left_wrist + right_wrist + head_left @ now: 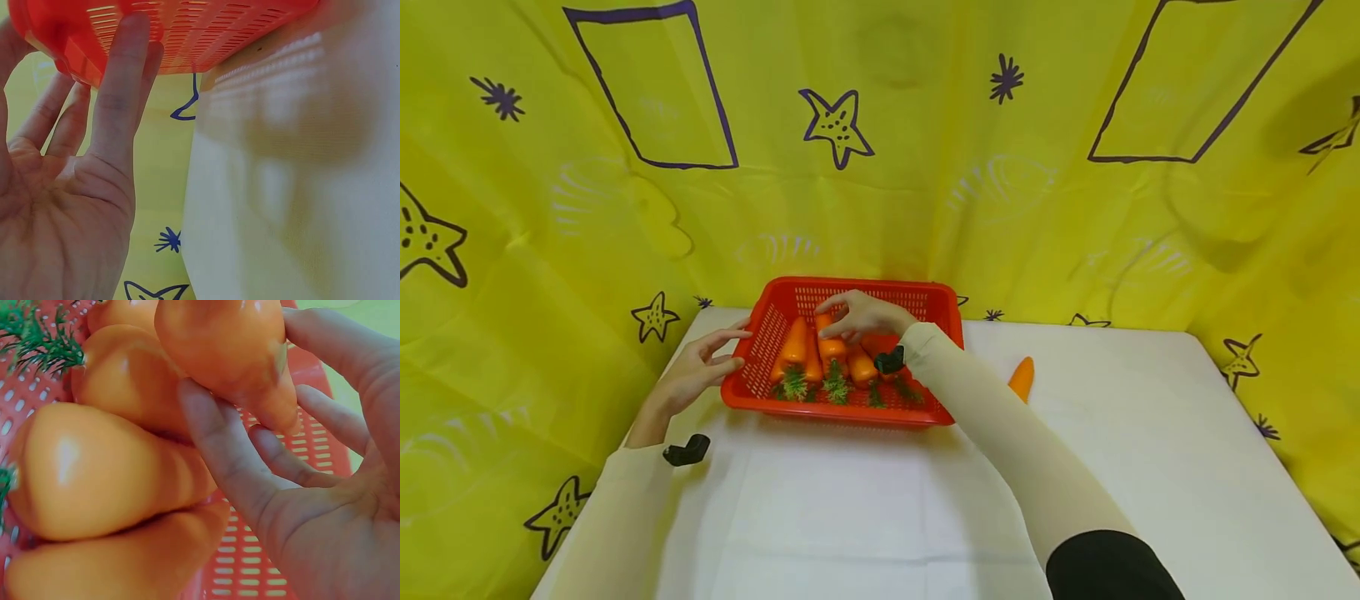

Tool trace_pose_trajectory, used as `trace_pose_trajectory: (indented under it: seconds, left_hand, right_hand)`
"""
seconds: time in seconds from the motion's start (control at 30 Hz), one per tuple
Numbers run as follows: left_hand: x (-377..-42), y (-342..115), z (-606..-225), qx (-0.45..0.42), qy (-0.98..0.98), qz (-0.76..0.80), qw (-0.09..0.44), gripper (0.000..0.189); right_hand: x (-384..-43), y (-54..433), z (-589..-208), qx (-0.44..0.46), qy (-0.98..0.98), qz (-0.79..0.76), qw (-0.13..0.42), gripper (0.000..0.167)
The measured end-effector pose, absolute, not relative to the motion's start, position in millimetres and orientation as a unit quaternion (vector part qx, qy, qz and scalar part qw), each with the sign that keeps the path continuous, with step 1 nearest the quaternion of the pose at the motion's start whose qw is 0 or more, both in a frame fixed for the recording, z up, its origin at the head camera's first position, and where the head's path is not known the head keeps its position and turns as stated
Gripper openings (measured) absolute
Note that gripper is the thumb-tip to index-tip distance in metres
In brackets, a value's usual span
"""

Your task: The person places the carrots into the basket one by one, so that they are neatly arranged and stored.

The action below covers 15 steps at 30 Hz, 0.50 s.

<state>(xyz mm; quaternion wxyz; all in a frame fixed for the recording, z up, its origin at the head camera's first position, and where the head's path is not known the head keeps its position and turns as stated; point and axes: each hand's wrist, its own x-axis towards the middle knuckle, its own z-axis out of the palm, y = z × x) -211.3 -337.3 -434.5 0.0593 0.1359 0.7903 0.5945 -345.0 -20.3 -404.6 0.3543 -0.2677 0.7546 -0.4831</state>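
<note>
A red plastic basket [842, 412] holds several orange toy carrots [106, 469] with green leafy tops. Over the basket, my right hand [868, 317] grips one carrot [225, 344] between thumb and fingers. That carrot lies over its neighbours, its narrow end toward my palm. At the basket's left side is my left hand [692, 371], its fingers and thumb fairly straight and touching the rim and outer wall. In the left wrist view, part of the fingers is hidden behind the basket wall [206, 31].
One more orange carrot [1022, 379] lies on the white table [850, 508] right of the basket, partly hidden by my right forearm. A yellow curtain [910, 208] with starfish drawings hangs behind and at both sides.
</note>
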Motion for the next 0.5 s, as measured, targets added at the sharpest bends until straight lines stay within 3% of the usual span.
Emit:
trace_pose_trajectory:
  seconds: [0.5]
  left_hand:
    - [-210.6,-337.2,-433.6,0.14,0.782,0.604,0.062,0.045]
  right_hand:
    - [-344.6,-35.5,-417.5,-0.268,0.75,-0.478,0.37,0.057]
